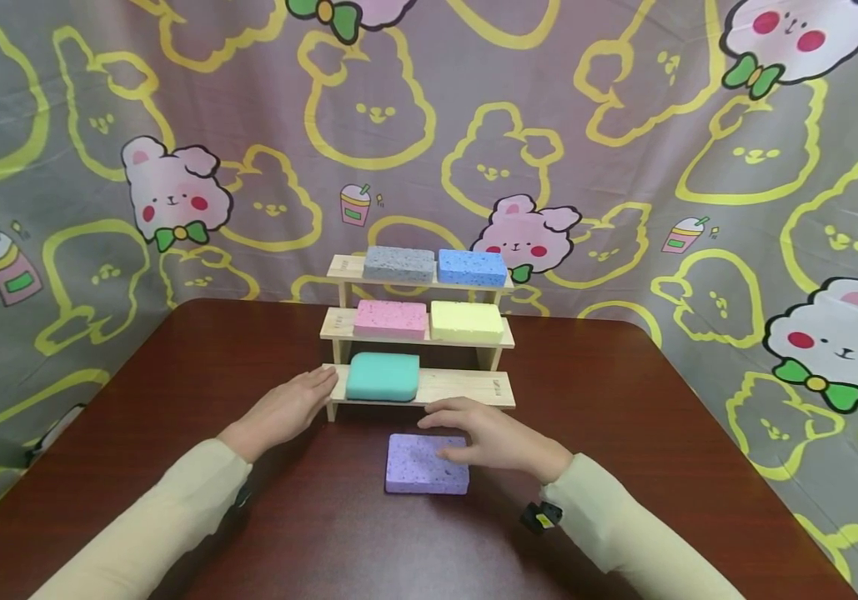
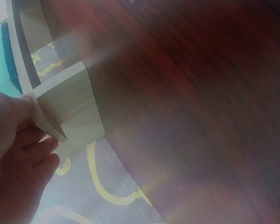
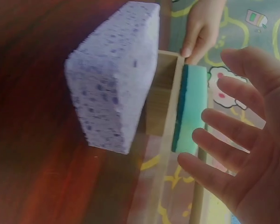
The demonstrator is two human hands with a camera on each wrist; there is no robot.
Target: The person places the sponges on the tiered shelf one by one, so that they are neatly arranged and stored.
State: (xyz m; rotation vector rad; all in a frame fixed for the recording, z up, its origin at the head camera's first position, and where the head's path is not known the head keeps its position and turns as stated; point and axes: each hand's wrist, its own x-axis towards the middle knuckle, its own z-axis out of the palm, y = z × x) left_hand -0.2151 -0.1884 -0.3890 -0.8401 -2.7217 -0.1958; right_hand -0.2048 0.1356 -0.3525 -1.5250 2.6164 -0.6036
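Note:
A purple sponge [image 1: 417, 464] lies on the table in front of a three-tier wooden shelf stand [image 1: 462, 387]. My right hand [image 1: 484, 437] hovers over its right side with fingers spread and nothing held. In the right wrist view the fingers [image 3: 226, 142] are apart from the purple sponge [image 3: 114, 79]. At the left end of the lowest tier, my left hand [image 1: 286, 412] holds the board, whose end [image 2: 49, 123] sits between thumb and fingers in the left wrist view. A teal sponge [image 1: 383, 377] with a dark green underside rests on that tier, beside the left hand.
On the middle tier sit a pink sponge [image 1: 391, 319] and a yellow sponge [image 1: 466, 322]. The top tier bears a grey sponge [image 1: 398, 264] and a blue sponge [image 1: 472, 267]. A patterned curtain [image 1: 413, 183] hangs behind the dark brown table [image 1: 594, 383].

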